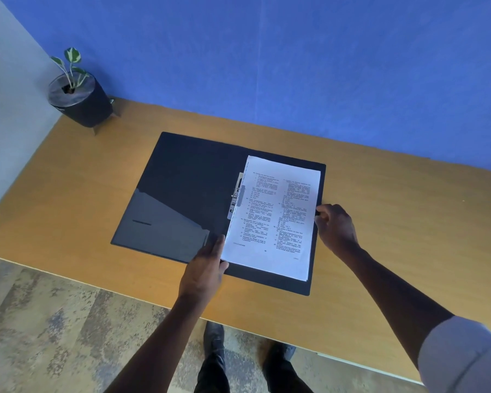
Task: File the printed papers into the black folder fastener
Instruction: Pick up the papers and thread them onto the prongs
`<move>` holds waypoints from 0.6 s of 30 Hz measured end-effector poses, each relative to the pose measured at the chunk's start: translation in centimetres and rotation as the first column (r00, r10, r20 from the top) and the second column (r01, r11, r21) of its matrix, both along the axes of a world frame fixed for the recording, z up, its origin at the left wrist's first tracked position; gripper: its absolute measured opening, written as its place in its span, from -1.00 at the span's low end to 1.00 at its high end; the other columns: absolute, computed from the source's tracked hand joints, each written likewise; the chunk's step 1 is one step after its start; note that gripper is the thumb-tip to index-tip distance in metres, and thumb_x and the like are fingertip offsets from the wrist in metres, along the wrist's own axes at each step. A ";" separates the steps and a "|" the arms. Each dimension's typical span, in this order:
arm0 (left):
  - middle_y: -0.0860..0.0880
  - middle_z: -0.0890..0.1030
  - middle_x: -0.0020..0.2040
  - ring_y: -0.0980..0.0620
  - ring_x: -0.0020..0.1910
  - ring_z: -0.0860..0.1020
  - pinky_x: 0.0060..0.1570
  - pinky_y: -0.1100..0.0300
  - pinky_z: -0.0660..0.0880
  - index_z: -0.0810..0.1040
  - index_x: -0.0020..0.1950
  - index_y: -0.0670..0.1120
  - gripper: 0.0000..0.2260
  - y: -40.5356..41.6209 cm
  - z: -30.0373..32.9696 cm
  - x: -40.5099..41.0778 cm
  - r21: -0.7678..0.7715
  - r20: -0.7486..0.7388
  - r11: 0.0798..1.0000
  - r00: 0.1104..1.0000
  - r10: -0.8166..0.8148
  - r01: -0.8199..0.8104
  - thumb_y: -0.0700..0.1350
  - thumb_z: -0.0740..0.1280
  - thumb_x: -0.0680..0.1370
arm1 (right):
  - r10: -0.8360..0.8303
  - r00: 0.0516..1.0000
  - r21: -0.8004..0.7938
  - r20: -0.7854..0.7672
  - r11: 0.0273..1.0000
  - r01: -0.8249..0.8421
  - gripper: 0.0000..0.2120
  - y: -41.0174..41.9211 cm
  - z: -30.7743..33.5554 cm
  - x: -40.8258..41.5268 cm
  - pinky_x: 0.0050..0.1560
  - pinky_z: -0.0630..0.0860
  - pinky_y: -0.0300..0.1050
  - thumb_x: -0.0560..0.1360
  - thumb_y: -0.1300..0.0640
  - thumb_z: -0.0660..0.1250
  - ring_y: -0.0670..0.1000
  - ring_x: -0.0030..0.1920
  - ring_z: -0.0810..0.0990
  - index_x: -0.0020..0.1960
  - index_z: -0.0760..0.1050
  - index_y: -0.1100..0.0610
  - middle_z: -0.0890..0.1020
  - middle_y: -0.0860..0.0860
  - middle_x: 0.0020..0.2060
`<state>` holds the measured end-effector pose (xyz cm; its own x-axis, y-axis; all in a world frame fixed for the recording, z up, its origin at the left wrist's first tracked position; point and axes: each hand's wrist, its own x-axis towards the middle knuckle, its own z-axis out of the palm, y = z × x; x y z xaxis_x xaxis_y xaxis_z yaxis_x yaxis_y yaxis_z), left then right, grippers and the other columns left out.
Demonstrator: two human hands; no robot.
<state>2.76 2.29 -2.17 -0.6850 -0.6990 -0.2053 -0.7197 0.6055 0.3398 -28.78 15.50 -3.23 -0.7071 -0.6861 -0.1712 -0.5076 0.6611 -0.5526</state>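
I see the black folder [182, 180] open on the tabletop [394, 222], papers [275, 217] on its right half; L hand [204, 268] fingers straight at the papers' near-left corner, R hand [335, 225] fingers curled on the right edge.

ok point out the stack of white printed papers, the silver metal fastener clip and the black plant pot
stack of white printed papers [272, 219], head view, middle of the top sheet
silver metal fastener clip [236, 200], head view, on the bar beside the papers' left edge
black plant pot [81, 104], head view, on its side wall
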 end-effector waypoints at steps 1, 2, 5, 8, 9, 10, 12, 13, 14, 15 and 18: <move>-0.08 0.59 0.30 -0.06 0.16 0.62 0.14 0.08 0.59 0.23 0.55 -0.06 -0.36 0.0 0.1 0.0 0.002 0.003 1.000 1.000 0.003 -0.003 -0.02 0.43 0.55 | -0.007 1.000 -0.010 -0.004 1.000 0.007 -0.72 0.0 -0.1 0.0 -0.12 0.54 -0.09 0.58 0.19 0.25 0.04 -0.05 0.59 0.26 0.55 0.18 0.61 0.12 0.11; -0.07 0.59 0.29 -0.05 0.15 0.62 0.14 0.09 0.59 0.23 0.55 -0.05 -0.37 0.1 0.1 0.0 0.002 0.005 1.000 1.000 0.004 -0.004 -0.02 0.43 0.55 | -0.003 1.000 -0.015 -0.006 1.000 0.003 -0.73 -0.1 -0.1 0.1 -0.13 0.53 -0.11 0.59 0.19 0.24 0.03 -0.06 0.58 0.25 0.56 0.17 0.61 0.11 0.10; -0.05 0.59 0.30 -0.03 0.15 0.62 0.15 0.09 0.59 0.24 0.55 -0.06 -0.38 0.0 0.2 -0.1 -0.002 0.017 1.000 1.000 0.005 -0.005 -0.02 0.41 0.56 | 0.006 1.000 -0.027 -0.024 1.000 -0.006 -0.77 -0.3 -0.3 0.0 -0.19 0.47 -0.16 0.60 0.18 0.22 0.00 -0.09 0.56 0.20 0.56 0.17 0.62 0.10 0.09; -0.06 0.59 0.32 -0.05 0.15 0.63 0.13 0.08 0.60 0.29 0.54 -0.08 -0.40 0.0 0.3 -0.2 -0.003 0.009 1.000 1.000 0.015 -0.015 -0.04 0.42 0.55 | -0.057 0.996 -0.063 -0.070 0.997 0.053 -0.77 -0.8 -0.1 -0.6 -0.15 0.51 -0.09 0.60 0.22 0.20 0.04 -0.08 0.54 0.20 0.53 0.18 0.60 0.13 0.10; -0.07 0.59 0.32 -0.05 0.15 0.63 0.13 0.08 0.61 0.30 0.53 -0.08 -0.40 0.0 0.3 -0.2 -0.001 0.007 1.000 1.000 0.016 -0.016 -0.04 0.43 0.55 | -0.056 0.995 -0.073 -0.086 0.996 0.050 -0.77 -1.2 0.2 -1.1 -0.14 0.55 -0.04 0.60 0.23 0.20 0.08 -0.07 0.56 0.21 0.52 0.19 0.59 0.14 0.10; -0.07 0.59 0.32 -0.05 0.14 0.63 0.13 0.08 0.61 0.30 0.53 -0.08 -0.40 0.0 0.3 -0.2 0.001 0.008 1.000 1.000 0.015 -0.015 -0.04 0.42 0.55 | -0.040 0.994 -0.080 -0.104 0.996 0.032 -0.76 -1.7 0.5 -1.6 -0.12 0.57 0.00 0.59 0.24 0.20 0.12 -0.05 0.58 0.22 0.52 0.19 0.58 0.16 0.11; -0.06 0.60 0.30 -0.03 0.12 0.63 0.14 0.10 0.61 0.28 0.54 -0.07 -0.40 0.0 0.1 -0.2 0.004 0.007 1.000 1.000 0.021 -0.021 -0.03 0.41 0.56 | 0.017 0.991 -0.084 -0.135 0.996 -0.029 -0.73 -3.1 1.0 -2.9 -0.05 0.60 0.07 0.58 0.26 0.24 0.19 0.04 0.60 0.26 0.51 0.22 0.56 0.19 0.16; -0.06 0.60 0.30 -0.02 0.12 0.63 0.14 0.10 0.61 0.28 0.55 -0.06 -0.40 0.0 0.1 -0.1 0.007 0.004 1.000 1.000 0.027 -0.027 -0.03 0.41 0.56 | 0.046 0.990 -0.071 -0.133 0.996 -0.056 -0.70 -4.0 1.2 -3.7 0.03 0.60 0.09 0.58 0.25 0.27 0.21 0.11 0.59 0.29 0.50 0.22 0.55 0.20 0.20; -0.06 0.60 0.30 -0.02 0.13 0.62 0.14 0.11 0.60 0.28 0.55 -0.06 -0.39 0.0 0.0 -0.1 0.009 0.001 0.999 0.999 0.033 -0.033 -0.03 0.42 0.55 | 0.071 0.991 -0.045 -0.115 0.996 -0.076 -0.67 -5.0 1.4 -4.4 0.12 0.57 0.10 0.58 0.21 0.30 0.21 0.18 0.55 0.33 0.49 0.21 0.54 0.19 0.25; -0.05 0.60 0.30 -0.02 0.14 0.62 0.14 0.11 0.60 0.28 0.55 -0.05 -0.39 0.1 -0.1 -0.1 0.009 -0.001 0.999 0.999 0.038 -0.038 -0.02 0.42 0.55 | 0.098 0.991 -0.008 -0.090 0.995 -0.099 -0.63 -6.1 1.6 -5.0 0.21 0.53 0.09 0.58 0.17 0.32 0.20 0.25 0.51 0.37 0.47 0.19 0.51 0.17 0.30; -0.05 0.62 0.28 -0.01 0.16 0.63 0.14 0.11 0.58 0.32 0.53 -0.07 -0.39 0.3 -0.2 -0.1 0.008 -0.009 0.998 0.998 0.061 -0.060 -0.02 0.46 0.53 | 0.200 0.978 0.108 -0.053 0.975 -0.194 -0.56 -9.1 1.7 -6.3 0.35 0.42 0.11 0.58 0.06 0.36 0.18 0.38 0.40 0.42 0.42 0.13 0.44 0.12 0.40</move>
<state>2.68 2.58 -2.41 -0.6435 -0.7377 -0.2042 -0.7516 0.5584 0.3512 -35.04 6.43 -1.57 -0.5715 -0.7943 -0.2063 -0.6651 0.5956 -0.4504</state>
